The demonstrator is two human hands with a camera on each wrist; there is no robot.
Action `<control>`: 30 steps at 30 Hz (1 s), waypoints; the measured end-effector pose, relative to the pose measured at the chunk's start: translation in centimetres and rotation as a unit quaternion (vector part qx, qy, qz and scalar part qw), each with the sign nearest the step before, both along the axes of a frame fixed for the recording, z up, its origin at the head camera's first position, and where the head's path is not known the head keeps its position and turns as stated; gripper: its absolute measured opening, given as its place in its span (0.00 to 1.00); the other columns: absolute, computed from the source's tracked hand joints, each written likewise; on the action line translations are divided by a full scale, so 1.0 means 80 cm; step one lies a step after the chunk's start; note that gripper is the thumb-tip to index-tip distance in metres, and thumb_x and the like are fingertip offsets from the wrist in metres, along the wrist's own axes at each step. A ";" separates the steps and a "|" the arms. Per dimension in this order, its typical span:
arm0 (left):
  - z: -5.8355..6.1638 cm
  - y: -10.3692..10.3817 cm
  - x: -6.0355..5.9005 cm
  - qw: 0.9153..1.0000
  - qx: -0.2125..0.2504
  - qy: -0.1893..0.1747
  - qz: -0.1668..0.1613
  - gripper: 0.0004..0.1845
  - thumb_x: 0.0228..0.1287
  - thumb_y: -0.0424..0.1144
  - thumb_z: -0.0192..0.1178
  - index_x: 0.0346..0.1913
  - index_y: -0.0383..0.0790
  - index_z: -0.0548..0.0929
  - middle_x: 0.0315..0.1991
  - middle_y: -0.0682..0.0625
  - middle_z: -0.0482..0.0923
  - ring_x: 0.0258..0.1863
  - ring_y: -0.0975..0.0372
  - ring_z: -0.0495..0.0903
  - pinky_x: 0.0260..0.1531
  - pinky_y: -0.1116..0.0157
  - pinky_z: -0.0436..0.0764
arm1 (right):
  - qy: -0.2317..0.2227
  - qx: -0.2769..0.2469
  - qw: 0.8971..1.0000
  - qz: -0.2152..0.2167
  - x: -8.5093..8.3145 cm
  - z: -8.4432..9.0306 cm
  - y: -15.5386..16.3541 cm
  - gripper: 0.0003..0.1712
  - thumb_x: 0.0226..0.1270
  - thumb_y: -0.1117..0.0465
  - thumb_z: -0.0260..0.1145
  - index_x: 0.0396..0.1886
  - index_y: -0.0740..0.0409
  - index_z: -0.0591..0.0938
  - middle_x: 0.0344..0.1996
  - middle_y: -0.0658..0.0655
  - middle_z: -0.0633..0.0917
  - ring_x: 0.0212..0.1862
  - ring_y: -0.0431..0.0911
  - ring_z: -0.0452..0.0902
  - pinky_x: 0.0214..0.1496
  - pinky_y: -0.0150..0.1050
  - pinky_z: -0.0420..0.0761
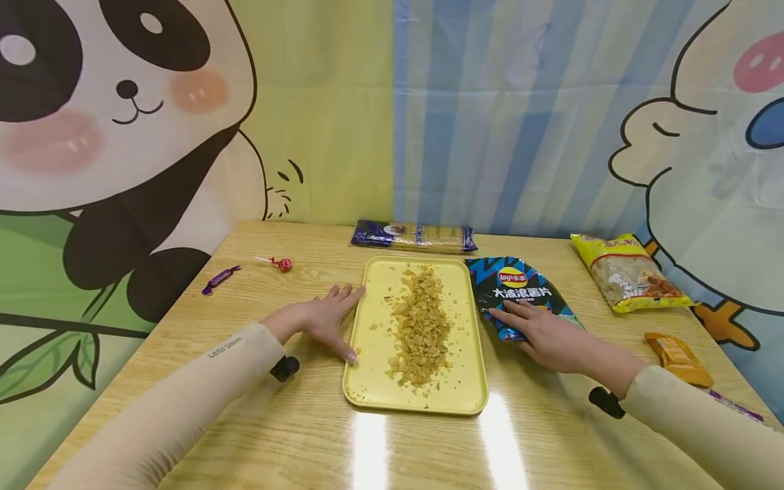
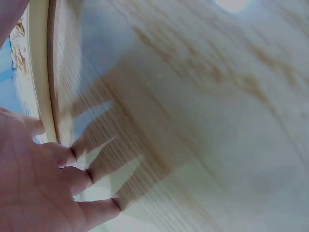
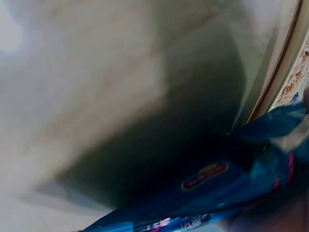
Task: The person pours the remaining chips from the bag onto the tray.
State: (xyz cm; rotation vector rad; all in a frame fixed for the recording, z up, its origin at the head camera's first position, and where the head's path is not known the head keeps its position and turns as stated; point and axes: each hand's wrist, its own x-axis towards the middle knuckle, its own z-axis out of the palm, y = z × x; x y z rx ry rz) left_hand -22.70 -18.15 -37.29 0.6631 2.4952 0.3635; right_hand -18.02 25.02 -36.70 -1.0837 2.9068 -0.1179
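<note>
A yellow tray (image 1: 360, 388) in the head view bears a long heap of crushed potato chips (image 1: 422, 327). My left hand (image 1: 327, 320) is at its left side, fingers spread, with the thumb and fingertips right at the rim. In the left wrist view the fingers (image 2: 77, 181) reach down to the tabletop beside the tray wall (image 2: 42, 72). To the right of the tray lies a dark blue Lay's chip bag (image 1: 520, 279), flattened. My right hand (image 1: 551, 337) rests on the bag's lower part, fingers extended toward the tray. The right wrist view shows the bag (image 3: 203, 188) from its side, the hand mostly hidden.
A pasta pack (image 1: 416, 236) lies behind the tray. Back left are a red lollipop (image 1: 283, 264) and a purple-wrapped candy (image 1: 220, 280). On the right are a yellow snack bag (image 1: 631, 272), an orange packet (image 1: 678, 358) and a purple wrapper (image 1: 735, 405). A printed curtain (image 1: 453, 116) stands behind the table.
</note>
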 end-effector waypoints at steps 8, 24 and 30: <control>-0.003 -0.003 0.000 1.000 0.004 0.004 0.001 0.75 0.48 0.64 0.77 0.83 0.39 0.34 0.81 0.28 0.30 0.80 0.32 0.31 0.73 0.27 0.43 | -0.066 -0.033 0.995 -0.069 0.005 -0.011 -0.002 0.43 0.71 0.32 0.60 0.78 0.47 0.68 0.76 0.71 0.65 0.74 0.79 0.56 0.66 0.80 0.62; -0.002 -0.001 -0.001 1.000 0.006 0.002 -0.003 0.74 0.48 0.64 0.77 0.83 0.39 0.34 0.81 0.28 0.30 0.80 0.32 0.31 0.73 0.27 0.43 | -0.088 -0.024 0.990 -0.104 0.007 -0.018 -0.007 0.42 0.72 0.29 0.56 0.78 0.43 0.68 0.78 0.70 0.63 0.76 0.77 0.51 0.66 0.83 0.56; -0.002 -0.005 -0.002 1.000 0.009 0.000 -0.004 0.74 0.50 0.63 0.77 0.83 0.38 0.34 0.81 0.27 0.30 0.80 0.32 0.31 0.72 0.26 0.43 | -0.074 -0.036 0.993 -0.089 0.005 -0.012 -0.007 0.40 0.73 0.32 0.57 0.78 0.44 0.69 0.77 0.72 0.64 0.76 0.79 0.51 0.65 0.84 0.57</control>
